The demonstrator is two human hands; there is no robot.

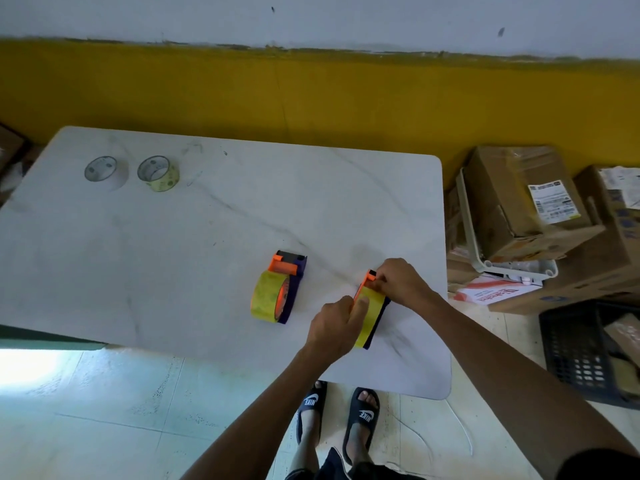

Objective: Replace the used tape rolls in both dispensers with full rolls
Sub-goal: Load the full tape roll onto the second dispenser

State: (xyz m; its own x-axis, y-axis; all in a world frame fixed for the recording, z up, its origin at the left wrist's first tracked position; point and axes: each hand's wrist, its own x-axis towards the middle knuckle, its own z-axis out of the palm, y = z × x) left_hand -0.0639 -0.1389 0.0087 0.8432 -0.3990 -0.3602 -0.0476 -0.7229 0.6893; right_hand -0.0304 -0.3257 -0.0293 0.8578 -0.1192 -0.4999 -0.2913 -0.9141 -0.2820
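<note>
Two orange-and-purple tape dispensers lie on the white marble-look table [173,254]. The left dispenser [278,289] rests alone with a thick yellow roll in it. The right dispenser [372,315] also carries a yellow roll. My left hand [336,327] grips its near side over the roll, and my right hand [398,280] pinches its orange front end. At the far left corner stand two thin rolls: a pale, nearly bare one [104,173] and a yellowish one [160,173].
Cardboard boxes [519,202], a white plastic tray and a red-and-white packet are stacked on the floor right of the table. A black crate [588,351] stands nearer. A yellow-and-white wall runs behind. My sandalled feet are under the table's near edge.
</note>
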